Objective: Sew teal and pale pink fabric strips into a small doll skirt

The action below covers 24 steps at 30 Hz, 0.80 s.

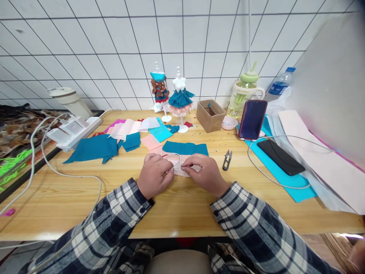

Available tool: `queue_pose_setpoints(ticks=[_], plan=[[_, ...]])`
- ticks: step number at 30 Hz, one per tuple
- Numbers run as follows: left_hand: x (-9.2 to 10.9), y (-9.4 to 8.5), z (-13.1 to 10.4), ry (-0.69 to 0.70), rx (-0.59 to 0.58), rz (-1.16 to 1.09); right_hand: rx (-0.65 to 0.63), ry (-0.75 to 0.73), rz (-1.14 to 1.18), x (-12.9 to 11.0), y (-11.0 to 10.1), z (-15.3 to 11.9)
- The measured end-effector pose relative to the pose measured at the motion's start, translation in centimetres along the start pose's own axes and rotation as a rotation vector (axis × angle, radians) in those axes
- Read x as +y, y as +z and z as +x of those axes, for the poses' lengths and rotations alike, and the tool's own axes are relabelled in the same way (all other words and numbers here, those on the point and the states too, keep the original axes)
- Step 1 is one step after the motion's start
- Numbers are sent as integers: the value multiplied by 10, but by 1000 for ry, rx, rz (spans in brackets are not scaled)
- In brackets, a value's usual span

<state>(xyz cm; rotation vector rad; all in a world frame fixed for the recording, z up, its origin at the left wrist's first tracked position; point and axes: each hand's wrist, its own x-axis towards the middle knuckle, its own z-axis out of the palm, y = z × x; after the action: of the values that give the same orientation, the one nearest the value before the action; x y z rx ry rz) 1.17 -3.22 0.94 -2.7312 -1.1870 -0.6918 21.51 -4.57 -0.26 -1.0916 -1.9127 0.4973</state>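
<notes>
My left hand (pixel 156 173) is closed, with a thin pale loop of wire or cord (pixel 180 156) coming out of its fingers. Thumb and forefinger of my right hand (pixel 207 173) are pinched together just right of the loop; whatever they hold is too small to make out. Under both hands lies a pale pink cloth piece (pixel 185 171), partly hidden. A teal fabric strip (pixel 186 148) is spread just beyond them. Small thread snips (pixel 227 160) lie to the right of my right hand, blades pointing away.
Two small dress forms, one in a teal ruffled skirt (pixel 181 99), stand near the tiled wall. Fabric pieces (pixel 94 147) and a power strip (pixel 75 131) are at left. A cardboard box (pixel 211 118), upright phone (pixel 252 120), flat phone (pixel 281 156) and cable occupy the right.
</notes>
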Motion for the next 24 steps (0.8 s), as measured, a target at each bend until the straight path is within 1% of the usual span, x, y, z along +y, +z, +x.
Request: queue_pose_setpoints(ticks=[4,6,8,9,10,11,12,15,17,18,20,21,22,23,24], plan=[[-2,4,2,-86,33,-137,3,-86,-89,-10,5,-3],[-9,4,2,-228,64,-198,42,-108,-122,-14,6,-5],[-23,1,0,-438,126,-190,138,-100,-100,-14,2,-4],[-33,-1,-1,-519,155,-156,191,-80,-74,-12,-3,-3],[-44,-4,-2,-561,174,-124,236,-44,-48,-8,-9,-2],[-56,-6,-3,-599,181,-74,250,10,-31,-3,-15,1],[-67,-8,-4,-612,154,-32,226,80,-22,3,-23,3],[-92,-8,-6,-603,16,22,69,354,34,22,-43,9],[-99,-4,-7,-603,-61,53,-47,483,100,33,-53,9],[-100,-2,-7,-616,-75,78,-105,528,119,37,-56,7],[-97,-1,-7,-664,-43,158,-208,593,107,43,-61,3],[-93,-2,-7,-673,4,207,-241,619,87,46,-62,0],[-86,-3,-7,-651,56,238,-269,638,68,48,-62,-3],[-77,-4,-6,-588,108,249,-287,653,52,50,-62,-5],[-65,-4,-4,-471,137,212,-299,666,42,51,-62,-6]])
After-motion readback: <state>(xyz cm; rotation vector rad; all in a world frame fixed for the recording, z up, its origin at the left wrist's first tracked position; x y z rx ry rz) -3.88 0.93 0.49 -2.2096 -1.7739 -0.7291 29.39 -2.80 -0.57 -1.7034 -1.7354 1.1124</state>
